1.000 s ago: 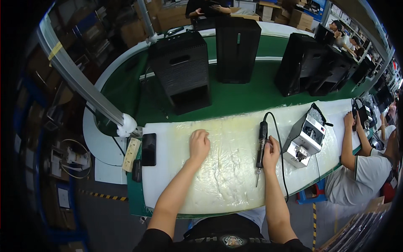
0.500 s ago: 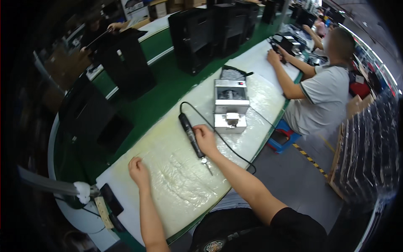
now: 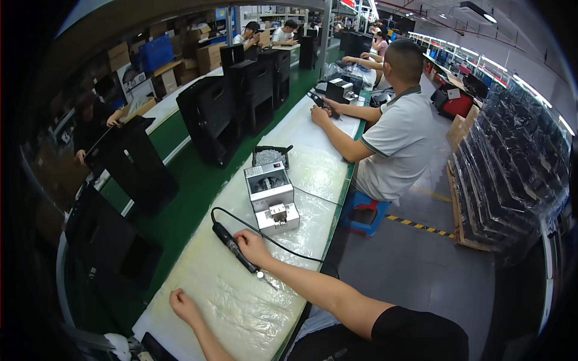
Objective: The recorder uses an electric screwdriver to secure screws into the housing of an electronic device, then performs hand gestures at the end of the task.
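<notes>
A black electric screwdriver (image 3: 226,236) lies slantwise on the plastic-covered table, its cord looping behind and its thin bit pointing toward me. My right hand (image 3: 255,250) is closed at its right side, curled fingers against the tool's body. Farther left, over the table's front part, my left hand (image 3: 185,307) is loosely curled with nothing visible in it. Beyond the screwdriver stands a silver screw feeder (image 3: 270,191) with a dark window on top. Behind that sits a black tray (image 3: 288,157) filled with small grey screws.
A co-worker (image 3: 400,141) on a blue stool (image 3: 365,215) works at the same table, farther along on the right. Tall black cases (image 3: 211,117) stand along the green conveyor (image 3: 174,210) at left. Wrapped black panels (image 3: 512,156) are stacked on a pallet at right.
My view has tilted up, so more of the room shows and the table sits lower in the picture. Both hands and the screwdriver keep about the same places on the table.
</notes>
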{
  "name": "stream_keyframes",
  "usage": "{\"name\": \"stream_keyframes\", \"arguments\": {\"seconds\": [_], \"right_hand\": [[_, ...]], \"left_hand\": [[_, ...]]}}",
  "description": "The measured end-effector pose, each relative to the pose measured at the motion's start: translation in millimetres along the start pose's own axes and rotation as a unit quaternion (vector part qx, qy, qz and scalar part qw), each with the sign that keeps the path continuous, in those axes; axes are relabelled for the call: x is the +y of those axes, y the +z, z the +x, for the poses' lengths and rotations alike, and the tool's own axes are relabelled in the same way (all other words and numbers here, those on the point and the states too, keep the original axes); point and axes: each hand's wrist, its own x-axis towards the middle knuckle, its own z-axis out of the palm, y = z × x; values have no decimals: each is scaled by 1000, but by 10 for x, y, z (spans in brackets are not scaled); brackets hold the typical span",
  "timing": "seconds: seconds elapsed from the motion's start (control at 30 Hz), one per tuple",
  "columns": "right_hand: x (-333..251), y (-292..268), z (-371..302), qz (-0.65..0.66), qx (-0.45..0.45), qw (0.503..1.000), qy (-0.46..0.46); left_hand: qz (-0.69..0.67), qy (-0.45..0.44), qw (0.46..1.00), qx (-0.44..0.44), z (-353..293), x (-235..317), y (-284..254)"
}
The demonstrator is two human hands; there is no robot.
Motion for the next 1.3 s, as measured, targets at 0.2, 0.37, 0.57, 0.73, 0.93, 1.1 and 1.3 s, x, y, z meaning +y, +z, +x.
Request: {"name": "stream_keyframes", "arguments": {"seconds": [0.2, 0.37, 0.57, 0.73, 0.93, 1.1, 1.3], "right_hand": [[62, 2, 16, -13, -4, 1000, 15], [92, 54, 33, -3, -7, 1000, 9], [118, 59, 44, 19, -15, 999, 40], [181, 80, 74, 64, -22, 995, 69], [359, 141, 131, 88, -13, 993, 73], [287, 128, 111, 97, -32, 992, 76], [230, 95, 96, 136, -45, 985, 97]], "left_hand": [[-218, -32, 975, -19, -232, 570, 298], [-273, -103, 949, -122, -278, 490, 486], [-308, -146, 933, -119, -209, 495, 505], [-268, -105, 950, -122, -324, 539, 562], [-283, -112, 943, -133, -301, 546, 559], [-327, -142, 923, -148, -349, 722, 542], [-337, -145, 902, -227, -503, 958, 580]]}}
